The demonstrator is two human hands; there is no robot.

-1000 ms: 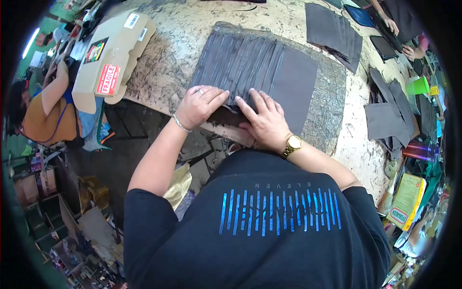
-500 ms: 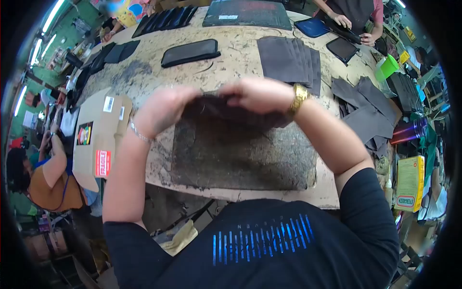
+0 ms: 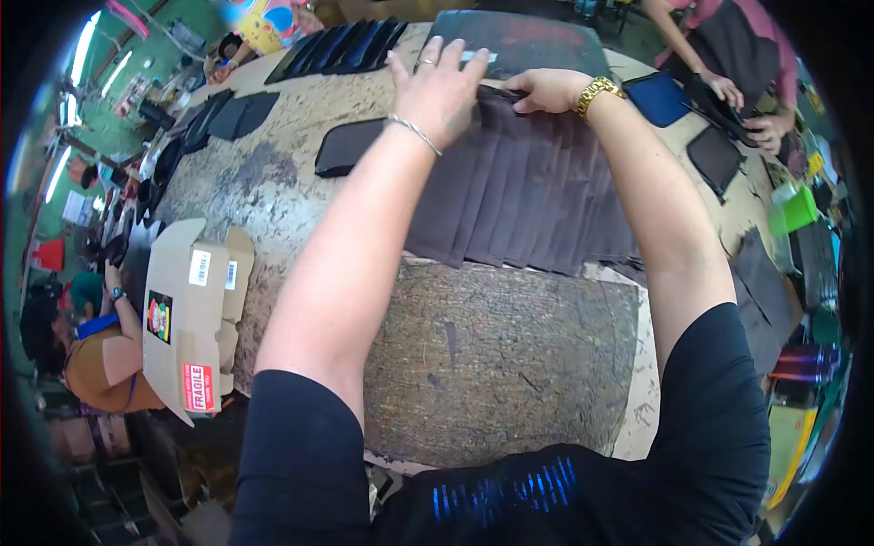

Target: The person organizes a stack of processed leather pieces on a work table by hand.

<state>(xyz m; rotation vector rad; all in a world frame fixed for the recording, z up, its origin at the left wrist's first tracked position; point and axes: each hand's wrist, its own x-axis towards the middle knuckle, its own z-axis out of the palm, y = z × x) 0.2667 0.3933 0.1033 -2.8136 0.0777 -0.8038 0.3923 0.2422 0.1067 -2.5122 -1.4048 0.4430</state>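
Dark brown fabric pieces [image 3: 519, 196] lie fanned in an overlapping row across the far part of the worn, scuffed board [image 3: 510, 355]. At their far edge my right hand [image 3: 553, 91], with a gold watch on the wrist, pinches the top of a piece between thumb and fingers. Beside it, my left hand [image 3: 439, 96] is open, its fingers stretched away from me over the far left corner of the row. Whether its palm touches the cloth is hidden. Left of my left forearm rests a black zippered case [image 3: 346, 148], partly covered by that arm.
A dark green mat [image 3: 519, 44] and a row of black cases [image 3: 341, 47] are at the back. An open cardboard box [image 3: 187, 309] stands left. More brown pieces [image 3: 763, 287] and a green cup [image 3: 792, 211] are right. A co-worker's hands [image 3: 746, 109] hold a black item.
Both hands have moved forward from over the board to the far edge of the fabric. My left hand has opened. The brown pieces now lie spread in a row before me.
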